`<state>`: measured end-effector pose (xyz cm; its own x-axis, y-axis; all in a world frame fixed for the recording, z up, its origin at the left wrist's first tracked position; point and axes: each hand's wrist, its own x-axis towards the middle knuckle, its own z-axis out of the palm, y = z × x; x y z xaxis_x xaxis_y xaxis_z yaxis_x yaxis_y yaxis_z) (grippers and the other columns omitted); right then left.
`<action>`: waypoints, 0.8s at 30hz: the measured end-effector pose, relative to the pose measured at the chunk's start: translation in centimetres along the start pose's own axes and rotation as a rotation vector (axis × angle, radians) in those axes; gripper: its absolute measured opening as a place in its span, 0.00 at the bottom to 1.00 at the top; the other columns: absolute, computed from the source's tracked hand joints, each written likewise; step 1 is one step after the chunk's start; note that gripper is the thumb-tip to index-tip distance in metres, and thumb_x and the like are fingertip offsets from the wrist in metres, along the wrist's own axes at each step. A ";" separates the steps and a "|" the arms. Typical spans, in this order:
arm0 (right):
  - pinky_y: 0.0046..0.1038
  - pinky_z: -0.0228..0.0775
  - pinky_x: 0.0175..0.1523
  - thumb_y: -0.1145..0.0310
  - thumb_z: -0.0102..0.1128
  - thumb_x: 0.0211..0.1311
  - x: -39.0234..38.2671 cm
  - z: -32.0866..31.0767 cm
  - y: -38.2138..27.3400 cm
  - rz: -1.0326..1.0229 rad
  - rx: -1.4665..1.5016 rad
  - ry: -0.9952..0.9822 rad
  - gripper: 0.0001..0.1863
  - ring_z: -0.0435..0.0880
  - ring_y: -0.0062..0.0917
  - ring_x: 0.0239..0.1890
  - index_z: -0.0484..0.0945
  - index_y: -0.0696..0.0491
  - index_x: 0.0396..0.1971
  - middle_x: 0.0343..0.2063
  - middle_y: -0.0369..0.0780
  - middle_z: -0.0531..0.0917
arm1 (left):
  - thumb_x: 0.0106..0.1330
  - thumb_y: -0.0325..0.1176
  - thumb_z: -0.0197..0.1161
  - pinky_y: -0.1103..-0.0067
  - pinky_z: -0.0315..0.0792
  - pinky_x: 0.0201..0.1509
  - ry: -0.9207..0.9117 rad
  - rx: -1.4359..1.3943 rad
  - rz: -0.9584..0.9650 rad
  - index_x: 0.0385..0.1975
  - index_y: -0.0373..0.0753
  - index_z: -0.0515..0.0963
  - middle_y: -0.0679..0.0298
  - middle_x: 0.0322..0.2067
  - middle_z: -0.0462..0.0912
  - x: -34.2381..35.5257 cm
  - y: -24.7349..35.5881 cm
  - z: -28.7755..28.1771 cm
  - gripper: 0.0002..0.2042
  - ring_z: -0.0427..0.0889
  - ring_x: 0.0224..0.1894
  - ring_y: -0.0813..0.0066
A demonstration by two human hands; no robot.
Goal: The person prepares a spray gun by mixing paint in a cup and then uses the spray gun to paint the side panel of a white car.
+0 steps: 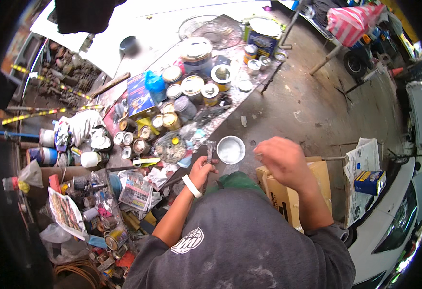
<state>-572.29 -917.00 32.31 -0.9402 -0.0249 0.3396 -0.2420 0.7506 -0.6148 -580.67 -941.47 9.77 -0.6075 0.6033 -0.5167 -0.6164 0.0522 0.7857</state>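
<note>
The left hand (202,166), a white band at its wrist, has its fingers closed round a thin grey tool (210,150) that stands up from the fist. Just right of those fingers sits a small open tin (230,149) with a pale, shiny inside — beside the tool tip, though I cannot tell whether the two touch. The right hand (284,161) hangs further right, above a cardboard box (280,192); its fingers curl loosely downward and whether they pinch anything small I cannot tell.

What could go wrong, as I judge it: the tin stands at the crowded table (249,89) edge nearest the person, so a sideways push from the tool could tip it and spill whatever is in it onto the floor or the green cloth (235,180) below the fingers. The right hand, lowered without care, could knock the same tin. Clutter crowds the left fingers too — a snag there could topple neighbouring cans.

Packages: up and left of the left fingers, a flat blue-and-red printed carton (139,96), then a blue bottle (156,86) and a cluster of round tins with gold and white lids. Far above, a blue-and-yellow square can (262,42). Below-left of the fingers, a folded newspaper (136,190). Well right of the right fingers, a small blue-and-yellow box (370,182) on white papers
</note>
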 end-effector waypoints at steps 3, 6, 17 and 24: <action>0.29 0.74 0.40 0.76 0.63 0.59 -2.3 -4.3 3.3 0.132 0.059 0.202 0.05 0.83 0.32 0.34 0.80 0.56 0.35 0.32 0.43 0.83 | 0.58 0.25 0.54 0.75 0.75 0.45 -0.061 0.008 -0.003 0.43 0.30 0.72 0.55 0.43 0.80 3.1 0.7 4.2 0.13 0.81 0.34 0.70; 0.27 0.74 0.39 0.75 0.61 0.63 -5.2 -6.3 6.5 0.343 0.218 0.367 0.05 0.83 0.26 0.34 0.80 0.56 0.37 0.31 0.41 0.83 | 0.58 0.25 0.53 0.75 0.75 0.45 -0.106 0.043 -0.016 0.42 0.30 0.72 0.55 0.43 0.80 5.7 1.9 7.6 0.13 0.81 0.34 0.70; 0.22 0.72 0.33 0.67 0.55 0.69 -10.6 -4.4 19.5 0.939 1.253 1.030 0.11 0.80 0.19 0.29 0.74 0.55 0.46 0.30 0.35 0.79 | 0.59 0.26 0.52 0.75 0.73 0.47 -0.231 0.069 -0.073 0.40 0.31 0.72 0.54 0.42 0.81 14.5 5.8 16.0 0.11 0.82 0.35 0.68; 0.23 0.72 0.34 0.68 0.56 0.67 -3.4 -8.0 29.8 0.856 1.529 1.078 0.10 0.79 0.21 0.30 0.75 0.51 0.47 0.32 0.35 0.78 | 0.57 0.25 0.51 0.75 0.73 0.47 -0.296 0.063 -0.053 0.44 0.28 0.72 0.54 0.42 0.82 21.7 9.3 17.9 0.15 0.82 0.36 0.70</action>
<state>-574.41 -889.25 18.59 -0.5474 0.7030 -0.4540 -0.4102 -0.6982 -0.5867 -590.59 -913.68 11.92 -0.3975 0.8033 -0.4434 -0.6053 0.1336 0.7847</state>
